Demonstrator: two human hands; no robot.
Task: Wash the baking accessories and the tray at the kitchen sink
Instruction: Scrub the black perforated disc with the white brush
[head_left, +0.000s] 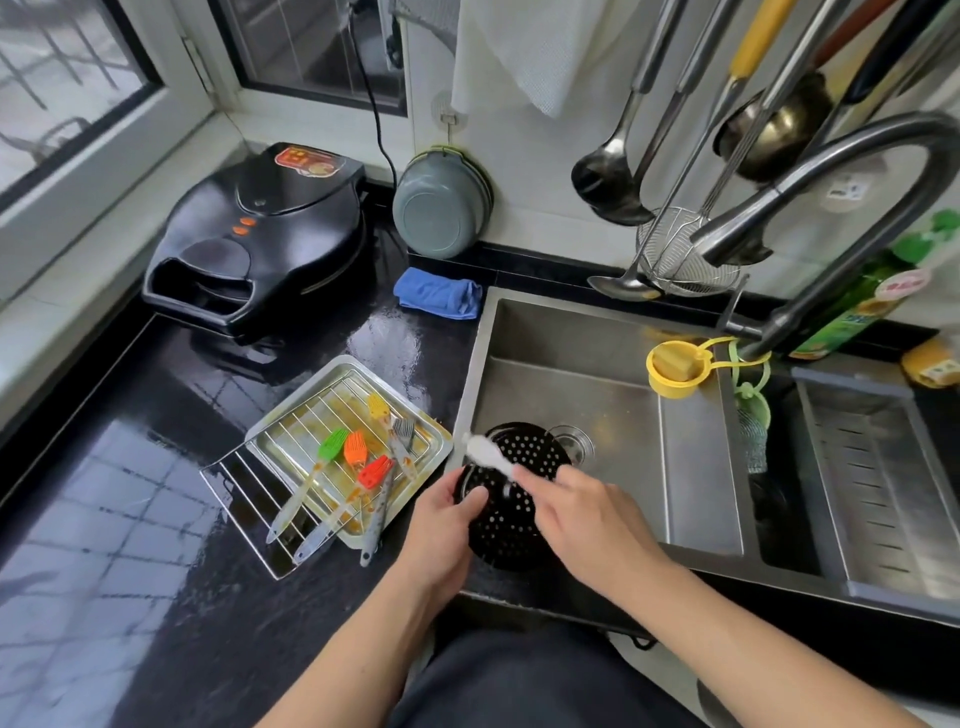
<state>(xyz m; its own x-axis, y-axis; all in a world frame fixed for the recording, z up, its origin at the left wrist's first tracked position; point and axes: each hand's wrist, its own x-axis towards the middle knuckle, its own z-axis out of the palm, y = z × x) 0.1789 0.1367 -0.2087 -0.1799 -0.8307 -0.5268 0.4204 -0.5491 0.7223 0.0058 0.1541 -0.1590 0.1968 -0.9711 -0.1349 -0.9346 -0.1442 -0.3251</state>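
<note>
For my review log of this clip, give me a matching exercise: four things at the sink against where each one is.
Things:
1. perforated pan
2. blue cloth
3. silicone brushes
4. yellow strainer

Places:
A. on the rack over the tray
B. on the sink ledge
C. held over the sink
D. on the counter behind the sink corner

Pairs: 1-C, 2-D, 3-A, 4-B

I'm holding a round black perforated pan (506, 499) tilted over the steel sink's (613, 364) near-left edge; the stained rectangular metal tray (439, 447) is sitting beside it, carrying silicone brushes (358, 457).
</note>
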